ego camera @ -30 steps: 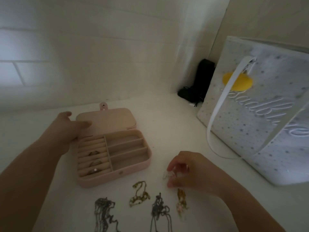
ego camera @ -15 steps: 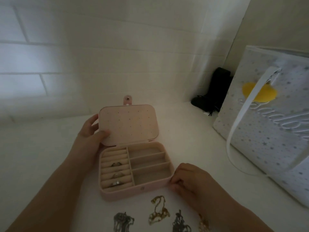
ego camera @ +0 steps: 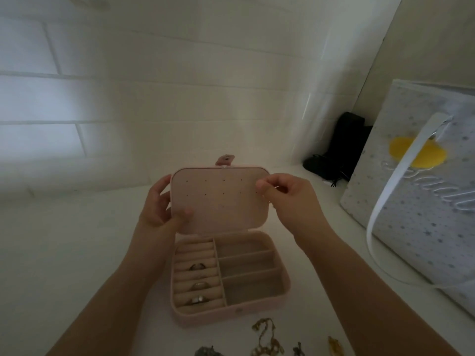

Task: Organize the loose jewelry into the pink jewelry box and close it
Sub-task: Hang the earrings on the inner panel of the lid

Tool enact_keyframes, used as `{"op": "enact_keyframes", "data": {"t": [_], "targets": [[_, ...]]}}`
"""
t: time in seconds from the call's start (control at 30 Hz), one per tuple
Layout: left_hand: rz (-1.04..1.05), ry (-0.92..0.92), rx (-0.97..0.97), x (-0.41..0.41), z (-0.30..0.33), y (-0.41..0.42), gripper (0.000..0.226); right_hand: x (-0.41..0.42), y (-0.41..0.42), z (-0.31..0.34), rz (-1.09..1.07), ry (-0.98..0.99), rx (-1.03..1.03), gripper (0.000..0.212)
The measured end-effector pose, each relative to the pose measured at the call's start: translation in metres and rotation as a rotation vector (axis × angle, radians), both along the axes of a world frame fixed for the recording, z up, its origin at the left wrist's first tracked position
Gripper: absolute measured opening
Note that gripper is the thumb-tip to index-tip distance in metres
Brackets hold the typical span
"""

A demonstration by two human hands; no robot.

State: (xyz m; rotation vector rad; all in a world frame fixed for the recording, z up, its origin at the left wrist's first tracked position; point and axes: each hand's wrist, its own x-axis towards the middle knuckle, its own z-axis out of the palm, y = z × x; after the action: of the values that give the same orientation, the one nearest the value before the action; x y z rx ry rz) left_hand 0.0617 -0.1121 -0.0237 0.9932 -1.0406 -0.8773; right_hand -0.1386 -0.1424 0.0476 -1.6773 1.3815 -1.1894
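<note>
The pink jewelry box (ego camera: pixel 257 308) sits open on the desk (ego camera: pixel 77 253), its perforated lid (ego camera: pixel 218 199) upright and facing the person; the right hand (ego camera: pixel 288 199) pinches something small and glinting — probably an earring — just off the lid's right edge, holes lying leftward; the left hand (ego camera: pixel 159 204) grips the lid's left edge, steadying it; chains (ego camera: pixel 264 337) wait below.

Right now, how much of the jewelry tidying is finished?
Partly done. Three rings already sit in the ring rolls of the open pink jewelry box. The left hand props the lid while the right hand pinches something small at its holes. Necklaces wait on the table; closing comes last.
</note>
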Motion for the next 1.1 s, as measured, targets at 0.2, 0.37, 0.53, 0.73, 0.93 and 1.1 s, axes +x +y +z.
{"op": "enact_keyframes", "data": {"t": [0.2,0.37,0.53,0.73,0.93,1.1], "targets": [[0.008,0.024,0.020,-0.004,0.003,-0.004,0.049,0.008,-0.008,-0.010,-0.064,-0.028,-0.023,0.007],[-0.002,0.002,0.014,-0.002,0.001,-0.007,0.046,0.011,-0.011,-0.010,-0.044,-0.019,-0.004,0.015],[-0.005,-0.013,0.016,-0.001,0.001,-0.008,0.046,0.007,-0.013,-0.011,-0.157,0.119,-0.145,0.008],[-0.011,-0.017,0.011,0.000,0.002,-0.007,0.052,0.009,-0.014,-0.010,-0.271,-0.005,-0.193,0.006],[-0.023,-0.023,0.005,0.001,0.002,-0.006,0.053,0.010,-0.013,-0.012,-0.297,-0.001,-0.170,0.005],[-0.024,-0.017,0.009,0.000,0.002,-0.006,0.054,0.015,-0.012,-0.017,-0.306,-0.101,-0.166,0.005]]}}
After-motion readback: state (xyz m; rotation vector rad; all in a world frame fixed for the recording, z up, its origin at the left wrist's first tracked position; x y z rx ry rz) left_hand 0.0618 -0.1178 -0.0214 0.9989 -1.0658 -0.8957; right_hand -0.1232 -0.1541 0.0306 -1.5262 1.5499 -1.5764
